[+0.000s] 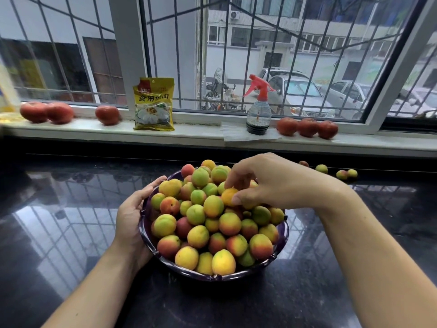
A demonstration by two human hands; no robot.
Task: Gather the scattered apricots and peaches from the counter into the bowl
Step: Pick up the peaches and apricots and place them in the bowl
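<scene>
A dark purple bowl stands on the black counter, heaped with several yellow, green and red apricots and peaches. My left hand curls round the bowl's left rim. My right hand hovers over the top of the heap and pinches an orange apricot between thumb and fingers. Several loose fruits lie at the counter's far right edge: a reddish one, a green one and a touching pair.
The glossy black counter reflects the window bars. On the white sill behind stand red tomatoes, a yellow food packet, a spray bottle with a red trigger and more tomatoes.
</scene>
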